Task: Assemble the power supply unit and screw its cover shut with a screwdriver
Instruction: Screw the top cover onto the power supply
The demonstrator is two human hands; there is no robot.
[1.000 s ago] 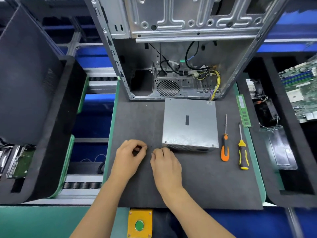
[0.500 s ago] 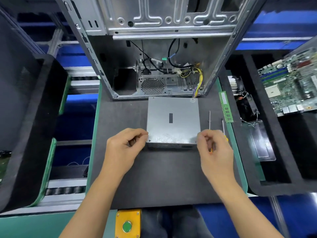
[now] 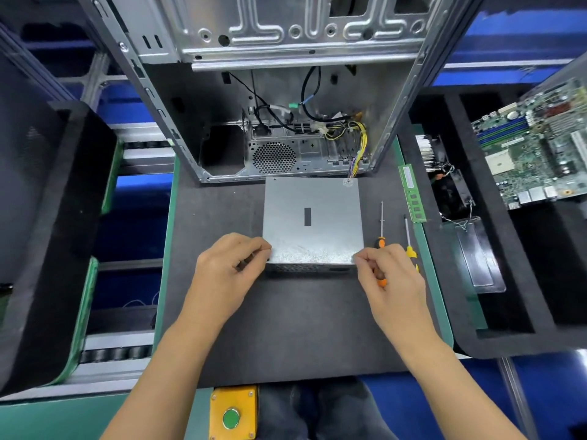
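PSU: the power supply unit [image 3: 313,222] sat flat on the dark mat [image 3: 286,328], approx mid-mat, just in front of the open PC case [image 3: 286,90]. Grey metal cover faced up w/ a small black slot near its middle; vented side faced you.
L hand: your left hand [image 3: 227,269] was at the near-left corner of the PSU, fingers curled, fingertips touching the cover edge. Looked like a pinch on that corner, but whether sth small was also held betw. thumb & fingers couldn't be told.
R hand: your right hand [image 3: 389,276] was at the near-right corner, thumb & forefinger pinched on the cover's corner edge. It hung over the orange screwdriver [image 3: 381,242] and hid most of its handle; not gripping it.
Tools: the orange screwdriver lay on the mat just right of the PSU, shaft pointing away from you. The yellow screwdriver [image 3: 410,246] lay beside it, further right, same direction, partly behind your R hand.
Other: a green RAM stick [image 3: 412,193] lay at the mat's right edge. A motherboard [image 3: 536,144] sat in the black foam tray [image 3: 508,281] on the right. A yellow box w/ green button [image 3: 233,414] sat at the near edge.
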